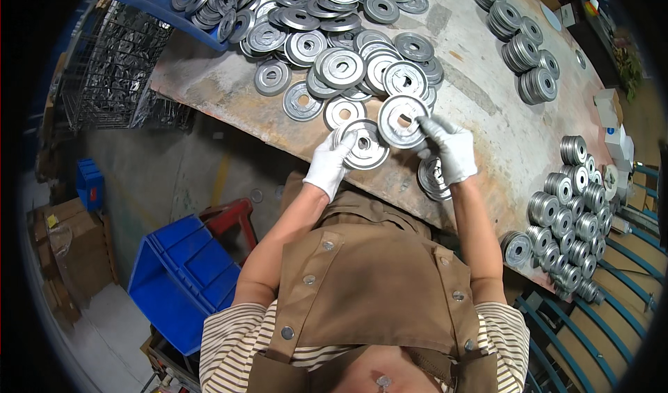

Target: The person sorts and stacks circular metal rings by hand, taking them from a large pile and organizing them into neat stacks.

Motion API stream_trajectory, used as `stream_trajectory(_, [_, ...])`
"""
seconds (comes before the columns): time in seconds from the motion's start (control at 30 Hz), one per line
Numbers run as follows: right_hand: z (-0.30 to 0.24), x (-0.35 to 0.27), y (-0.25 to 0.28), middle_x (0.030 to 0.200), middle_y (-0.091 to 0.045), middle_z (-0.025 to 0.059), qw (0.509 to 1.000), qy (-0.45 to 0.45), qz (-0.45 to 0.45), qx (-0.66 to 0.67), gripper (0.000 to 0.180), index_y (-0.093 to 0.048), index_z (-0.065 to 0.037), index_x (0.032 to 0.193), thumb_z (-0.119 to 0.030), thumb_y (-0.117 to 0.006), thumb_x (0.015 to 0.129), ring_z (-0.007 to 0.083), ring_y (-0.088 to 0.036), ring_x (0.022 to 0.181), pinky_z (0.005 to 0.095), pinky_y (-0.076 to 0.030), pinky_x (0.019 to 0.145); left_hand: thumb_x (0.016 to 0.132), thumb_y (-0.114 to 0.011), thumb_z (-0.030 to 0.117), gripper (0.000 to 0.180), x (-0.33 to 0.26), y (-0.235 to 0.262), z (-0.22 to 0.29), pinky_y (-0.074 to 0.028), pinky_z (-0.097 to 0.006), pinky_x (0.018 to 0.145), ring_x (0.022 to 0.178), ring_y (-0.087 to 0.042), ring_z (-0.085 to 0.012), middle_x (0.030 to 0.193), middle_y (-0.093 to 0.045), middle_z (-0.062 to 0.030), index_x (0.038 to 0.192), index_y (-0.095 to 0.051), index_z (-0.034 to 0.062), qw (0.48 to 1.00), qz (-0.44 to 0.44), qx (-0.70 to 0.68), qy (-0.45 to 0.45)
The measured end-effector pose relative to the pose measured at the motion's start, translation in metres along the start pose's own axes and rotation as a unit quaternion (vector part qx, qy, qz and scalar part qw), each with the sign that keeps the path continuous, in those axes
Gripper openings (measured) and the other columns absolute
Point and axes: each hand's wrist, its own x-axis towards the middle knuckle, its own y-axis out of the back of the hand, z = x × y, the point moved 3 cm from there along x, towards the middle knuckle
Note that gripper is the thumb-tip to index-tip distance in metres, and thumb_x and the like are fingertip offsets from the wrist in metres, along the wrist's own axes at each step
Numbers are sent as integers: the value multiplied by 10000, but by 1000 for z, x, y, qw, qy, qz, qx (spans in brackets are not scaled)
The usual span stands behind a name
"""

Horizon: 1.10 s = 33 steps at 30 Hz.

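Observation:
My left hand (330,162), in a white glove, grips a round grey metal disc (367,158) with a hole in its middle, held near the table's front edge. In my gloved right hand (451,149) is a second metal disc (392,130), tilted up beside the first, fingers closed on its right rim. Below the right hand, a few more discs (433,178) lie at the table edge, partly hidden by the glove. Just beyond both hands spreads a loose heap of similar discs (341,68).
A blue bin (154,10) spills discs at the back left of the worn table (480,114). Rows of stacked discs (511,27) stand far right, with more stacks (567,215) at the near right. Blue crates (177,281) and a wire cage (115,66) are on the left.

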Motion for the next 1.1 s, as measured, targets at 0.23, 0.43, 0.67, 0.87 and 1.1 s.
stream_trajectory(0.23, [38,-5,0,864,-707,105,996,-48,-40,59,363,-631,82,1137,-193,-683,906,128,-649,626,210,-467,501,947,-601,70,355,-7,-12,3,-518,-292,888,1034,-624,-147,1179,-631,-64,1289,-533,-1,998,-26,49,-12])
stream_trajectory(0.43, [46,-3,4,861,-699,130,987,-98,-67,108,498,-617,75,1122,-396,-574,968,154,-649,616,232,-501,513,941,-600,54,350,-4,0,-2,-495,-279,914,1052,-609,-133,1186,-629,-59,1282,-545,-4,998,-30,50,-22])
stream_trajectory(0.67, [41,-7,4,859,-690,136,980,-117,-73,142,492,-604,79,1123,-388,-562,975,160,-644,610,242,-513,512,947,-597,59,346,-6,0,-1,-504,-278,903,1047,-612,-131,1186,-631,-61,1282,-544,-11,998,-19,47,-28])
stream_trajectory(0.87, [43,-6,6,845,-696,143,975,-120,-104,159,442,-610,79,1107,-341,-578,972,183,-658,601,244,-512,501,957,-582,56,348,-5,-2,0,-506,-288,915,1057,-615,-142,1194,-629,-74,1293,-533,-19,999,-31,26,-23])
stream_trajectory(1.1, [37,-12,3,841,-704,136,989,-64,-83,105,400,-611,81,1171,-220,-657,912,172,-662,612,245,-504,498,957,-598,89,388,-5,0,-5,-499,-302,939,1098,-600,-161,1240,-605,-88,1320,-513,-18,999,-41,14,-17])
